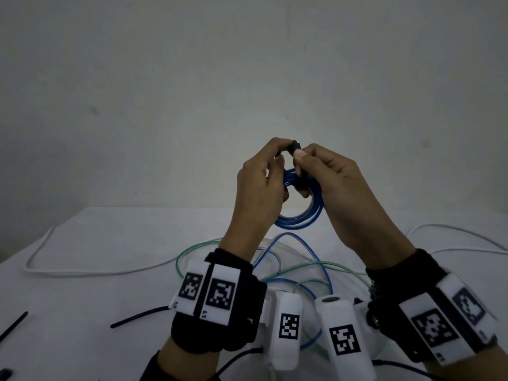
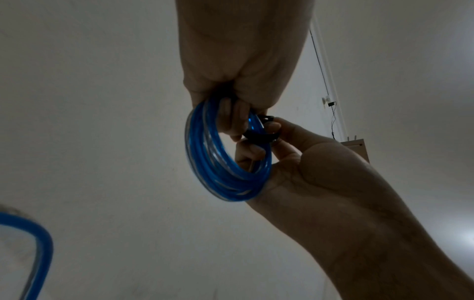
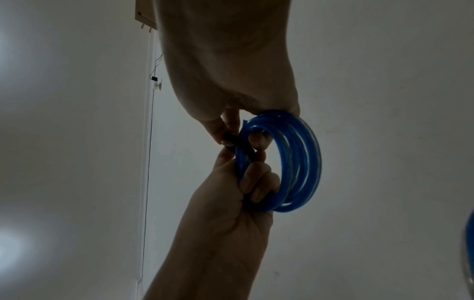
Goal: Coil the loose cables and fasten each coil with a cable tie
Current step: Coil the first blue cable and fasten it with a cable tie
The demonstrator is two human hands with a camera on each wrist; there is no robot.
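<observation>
From the head view, both hands are raised above the white table (image 1: 82, 243), holding a blue cable coil (image 1: 301, 213) between them: the left hand (image 1: 261, 188) curls round the coil's left side, while the right hand (image 1: 335, 185) pinches a black cable tie (image 1: 295, 146) at the top of the coil, thumb tips nearly meeting. Below them loose blue and green cables (image 1: 297, 268) tangle on the table, a white cable (image 1: 82, 272) loops at the left, and spare black ties (image 1: 137, 316) lie near the wrists, partly hidden by the wrist units. In the left wrist view the blue cable coil (image 2: 218, 172) hangs from curled fingers (image 2: 236, 119), the black cable tie (image 2: 259, 137) wrapped across its strands and pinched by the other hand (image 2: 320, 182). In the right wrist view the coil (image 3: 295, 162) sits right of both hands; the tie (image 3: 241, 145) crosses its strands, its ends hidden behind fingertips (image 3: 256, 140). Dim light blurs whether the tie is locked.
</observation>
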